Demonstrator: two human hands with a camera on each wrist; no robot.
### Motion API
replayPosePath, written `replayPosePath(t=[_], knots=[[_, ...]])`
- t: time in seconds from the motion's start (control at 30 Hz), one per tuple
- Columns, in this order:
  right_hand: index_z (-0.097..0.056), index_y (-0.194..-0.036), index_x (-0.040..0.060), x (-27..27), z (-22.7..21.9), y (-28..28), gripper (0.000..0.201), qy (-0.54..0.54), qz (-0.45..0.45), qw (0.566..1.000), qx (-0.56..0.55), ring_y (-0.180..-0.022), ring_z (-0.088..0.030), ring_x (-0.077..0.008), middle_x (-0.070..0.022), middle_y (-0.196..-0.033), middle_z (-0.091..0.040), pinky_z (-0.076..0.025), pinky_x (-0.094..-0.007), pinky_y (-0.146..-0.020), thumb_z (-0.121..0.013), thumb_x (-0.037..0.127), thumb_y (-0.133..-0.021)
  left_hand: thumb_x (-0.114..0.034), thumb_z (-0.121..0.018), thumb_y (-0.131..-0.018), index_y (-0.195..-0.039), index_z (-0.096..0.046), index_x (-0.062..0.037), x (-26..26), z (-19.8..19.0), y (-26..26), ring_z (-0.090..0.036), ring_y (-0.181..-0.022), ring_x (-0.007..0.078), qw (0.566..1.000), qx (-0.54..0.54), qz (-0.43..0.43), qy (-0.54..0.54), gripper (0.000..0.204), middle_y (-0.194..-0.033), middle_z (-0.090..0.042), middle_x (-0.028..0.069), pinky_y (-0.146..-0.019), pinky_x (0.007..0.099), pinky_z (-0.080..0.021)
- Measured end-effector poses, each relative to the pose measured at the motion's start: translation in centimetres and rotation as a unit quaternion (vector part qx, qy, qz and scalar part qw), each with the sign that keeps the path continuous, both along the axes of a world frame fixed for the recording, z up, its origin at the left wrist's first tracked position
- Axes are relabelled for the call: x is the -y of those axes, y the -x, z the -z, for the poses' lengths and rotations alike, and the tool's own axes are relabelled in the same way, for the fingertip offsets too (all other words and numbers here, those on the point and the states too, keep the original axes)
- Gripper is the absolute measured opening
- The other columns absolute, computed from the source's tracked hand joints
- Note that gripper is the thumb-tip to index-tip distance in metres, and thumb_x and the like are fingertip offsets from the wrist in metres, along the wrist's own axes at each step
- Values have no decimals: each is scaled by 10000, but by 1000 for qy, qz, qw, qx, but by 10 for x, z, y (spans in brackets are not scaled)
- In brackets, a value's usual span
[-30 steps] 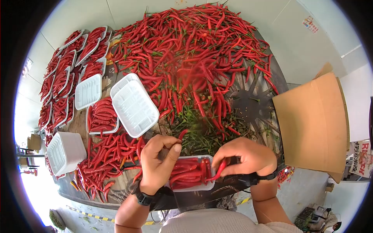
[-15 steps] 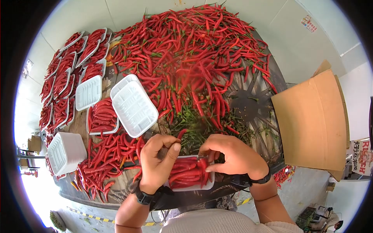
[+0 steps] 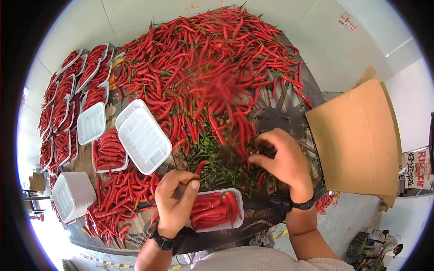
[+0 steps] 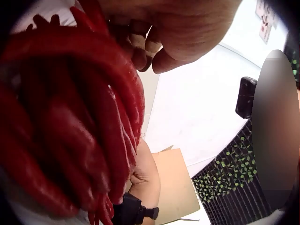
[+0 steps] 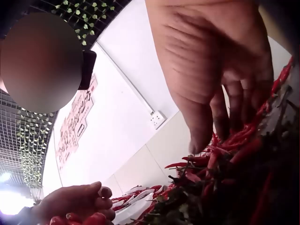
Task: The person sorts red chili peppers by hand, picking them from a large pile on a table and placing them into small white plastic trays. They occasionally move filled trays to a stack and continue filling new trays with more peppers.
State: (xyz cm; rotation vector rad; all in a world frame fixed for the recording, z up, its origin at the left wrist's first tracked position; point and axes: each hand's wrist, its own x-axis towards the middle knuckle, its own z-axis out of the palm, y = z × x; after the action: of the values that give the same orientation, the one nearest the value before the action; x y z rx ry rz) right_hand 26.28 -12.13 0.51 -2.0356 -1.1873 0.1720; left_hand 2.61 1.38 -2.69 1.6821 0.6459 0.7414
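My left hand (image 3: 174, 203) is at the left end of a white tray (image 3: 241, 203) filled with red chili peppers (image 3: 210, 210). Its thumb and curled fingers pinch a short red chili pepper (image 3: 200, 167), whose end sticks out beyond the fingertips. In the left wrist view the tray's peppers (image 4: 70, 131) loom close below the hand (image 4: 178, 28). Up and right of the tray, my right hand (image 3: 287, 158) reaches into the edge of the chili heap (image 3: 217, 54), thumb apart from bent fingers. The right wrist view shows this hand (image 5: 211, 61) over loose peppers (image 5: 211, 161), nothing gripped.
Green stems (image 3: 212, 167) litter the table beyond the tray. On the left lie loose peppers (image 3: 115, 203), a stack of trays (image 3: 72, 196), two bare trays including a large one (image 3: 143, 137), and filled trays (image 3: 63, 110). A cardboard box (image 3: 352, 140) stands at the right.
My right hand has laid a chili pepper at the tray's right end, let go, and moved up and right to the heap. The left hand keeps its pinch. The head view has shifted slightly.
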Motion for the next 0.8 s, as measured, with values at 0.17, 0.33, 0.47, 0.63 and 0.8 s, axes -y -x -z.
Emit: replayPosePath(t=[0.17,0.33,0.47,0.63,0.8], knots=[[-680,-945,32,0,5,-3,228,55,-80,994,52,-818,-635,-285,-108,-844,-636,-494,-374,-733,-801,70,-755,5,-672,-884,-965,-669,19,1,-3,0,-541,-703,123,999,11,2,39,82,-813,-599,55,-646,261,-425],[-657,-889,30,2,4,-7,157,-14,45,998,-30,-766,-604,-327,-117,-810,-623,-472,-407,-682,-759,75,-779,-8,-682,-895,-973,-666,25,0,-1,0,-532,-688,113,999,11,2,39,86,-820,-598,54,-637,254,-421],[-669,-873,34,12,-7,-12,162,36,52,998,-13,-784,-600,-327,-118,-813,-614,-472,-413,-702,-771,98,-765,-22,-689,-898,-972,-667,21,0,0,0,-529,-684,112,999,13,-2,35,89,-815,-597,51,-633,253,-415],[-687,-873,45,16,-2,-13,186,124,-56,989,50,-836,-592,-340,-118,-814,-599,-469,-437,-744,-790,121,-738,-39,-691,-902,-971,-667,19,0,-2,0,-525,-684,115,999,9,5,37,94,-815,-598,50,-631,252,-407],[-695,-889,42,16,-4,-14,189,91,-55,993,46,-891,-583,-355,-129,-865,-610,-462,-447,-779,-780,105,-732,-35,-689,-902,-971,-668,19,-1,1,1,-525,-686,112,999,5,4,31,90,-818,-598,49,-633,250,-408]])
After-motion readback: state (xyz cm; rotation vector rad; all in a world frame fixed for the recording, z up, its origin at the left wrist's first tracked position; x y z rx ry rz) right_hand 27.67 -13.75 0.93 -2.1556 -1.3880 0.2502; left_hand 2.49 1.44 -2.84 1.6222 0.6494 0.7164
